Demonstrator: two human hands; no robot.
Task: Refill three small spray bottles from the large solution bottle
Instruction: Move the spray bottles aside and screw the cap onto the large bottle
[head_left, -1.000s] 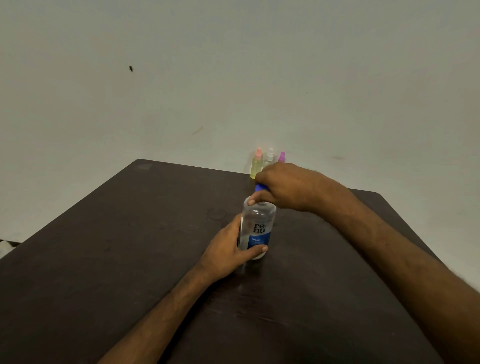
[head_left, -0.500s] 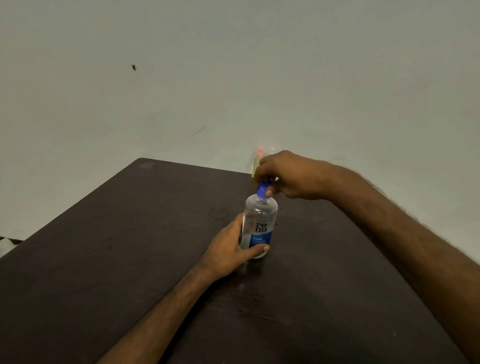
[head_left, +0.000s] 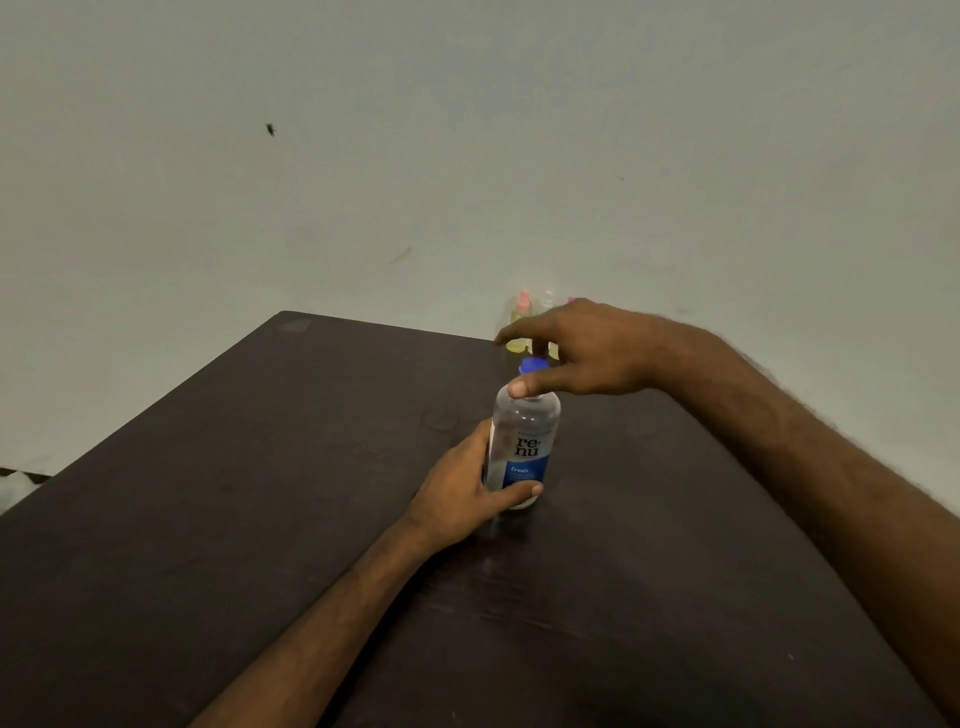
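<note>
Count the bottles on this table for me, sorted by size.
Large bottle: 1
Small spray bottles: 3
Total: 4

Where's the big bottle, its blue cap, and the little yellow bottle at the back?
big bottle (head_left: 525, 452): head view, on its front label.
blue cap (head_left: 530, 365): head view, on the cap's side.
little yellow bottle (head_left: 523, 301): head view, on its pinkish top.
</note>
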